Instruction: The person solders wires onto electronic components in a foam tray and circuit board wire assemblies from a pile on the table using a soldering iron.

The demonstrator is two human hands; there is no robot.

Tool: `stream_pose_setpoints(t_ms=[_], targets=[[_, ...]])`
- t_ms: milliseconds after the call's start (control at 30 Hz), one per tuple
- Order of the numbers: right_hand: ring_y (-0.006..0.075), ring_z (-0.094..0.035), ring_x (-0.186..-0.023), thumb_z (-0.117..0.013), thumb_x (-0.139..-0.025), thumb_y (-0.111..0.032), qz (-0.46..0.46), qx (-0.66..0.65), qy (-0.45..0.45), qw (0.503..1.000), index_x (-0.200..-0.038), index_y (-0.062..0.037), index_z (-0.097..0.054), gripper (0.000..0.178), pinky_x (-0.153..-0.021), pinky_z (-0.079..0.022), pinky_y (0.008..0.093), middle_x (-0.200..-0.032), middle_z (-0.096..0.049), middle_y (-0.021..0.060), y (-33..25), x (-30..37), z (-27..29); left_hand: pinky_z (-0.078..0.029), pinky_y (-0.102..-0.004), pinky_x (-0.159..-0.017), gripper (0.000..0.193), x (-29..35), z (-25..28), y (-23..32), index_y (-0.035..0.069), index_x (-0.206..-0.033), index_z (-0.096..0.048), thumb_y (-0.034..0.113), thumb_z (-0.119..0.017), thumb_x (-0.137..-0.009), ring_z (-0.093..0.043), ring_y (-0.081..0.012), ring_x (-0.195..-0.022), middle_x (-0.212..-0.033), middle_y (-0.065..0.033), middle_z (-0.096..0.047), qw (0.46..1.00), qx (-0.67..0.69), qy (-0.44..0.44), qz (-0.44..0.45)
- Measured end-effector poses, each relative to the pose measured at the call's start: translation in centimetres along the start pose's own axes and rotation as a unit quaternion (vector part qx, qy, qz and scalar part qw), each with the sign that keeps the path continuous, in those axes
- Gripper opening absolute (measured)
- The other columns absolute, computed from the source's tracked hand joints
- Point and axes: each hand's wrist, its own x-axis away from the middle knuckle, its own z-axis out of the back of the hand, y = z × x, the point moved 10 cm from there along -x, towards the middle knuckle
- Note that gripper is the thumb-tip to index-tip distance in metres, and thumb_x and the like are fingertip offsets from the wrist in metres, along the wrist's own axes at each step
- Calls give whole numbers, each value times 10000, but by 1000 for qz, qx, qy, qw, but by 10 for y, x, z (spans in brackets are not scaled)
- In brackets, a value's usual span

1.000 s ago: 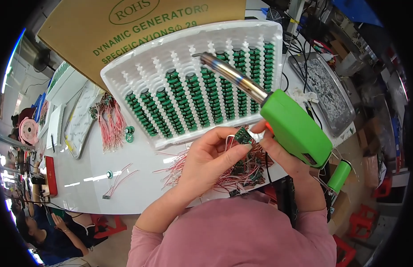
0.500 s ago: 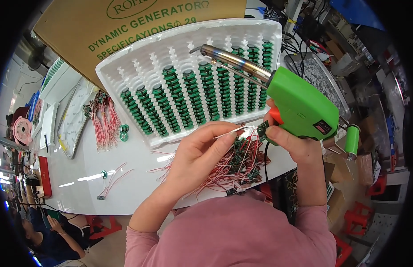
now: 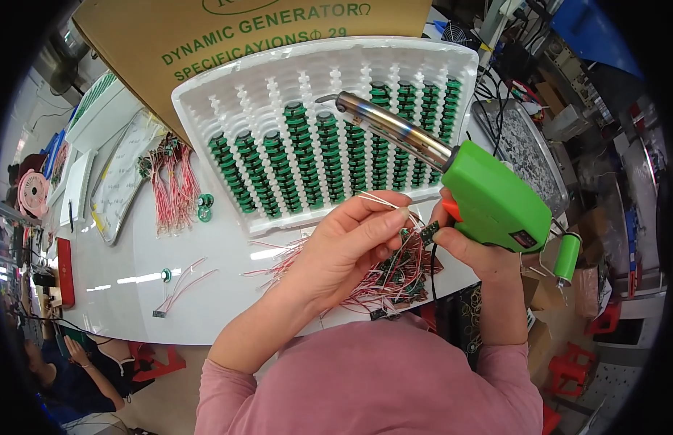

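Note:
My left hand (image 3: 354, 243) pinches thin white wires (image 3: 378, 199) between thumb and forefinger, their free ends sticking out up and to the left. My right hand (image 3: 478, 254) is wrapped round a green soldering gun (image 3: 499, 196) with a red trigger. Between that hand's thumb and fingers is also a small dark green circuit board (image 3: 429, 233), close to the left fingertips. The gun's metal barrel and bent tip point up and left, over a white foam tray (image 3: 185, 109). Below both hands lies a tangled pile of small boards with red and white wires (image 3: 398, 279).
Rows of round green parts (image 3: 304, 145) fill the foam tray, with a cardboard box (image 3: 133, 43) behind. Bundled wires (image 3: 173, 196) and a round part wired to a board (image 3: 159, 314) lie at left. A metal tray (image 3: 550, 156) stands right; another person (image 3: 68, 370) sits lower left.
The view has shifted slightly. The white wires at my left fingertips now slant upward more than before, and my left fingers have curled in. The soldering gun and board stay in my right hand.

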Motion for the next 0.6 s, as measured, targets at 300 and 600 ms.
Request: stream_pose_setpoints(t_ms=[300,600], targets=[[98,-481,-697,-635,-693,2,1,76,11,997,-976,-15,-517,306,-616,-395,225,-786,-528,26,10,1,-1,-366,-171,-602,376,2,-3,-3,83,-1135,-457,132,-619,-800,-445,-26,-697,-810,40,-540,999,44,14,7],[155,-560,-827,-681,-700,-37,57,223,92,969,-1076,-12,-504,416,-703,-460,248,-955,-545,64,2,8,-7,-340,-182,-577,284,9,8,-9,103,-1040,-459,96,-605,-797,-416,-45,-662,-814,37,-523,983,168,78,-5]])
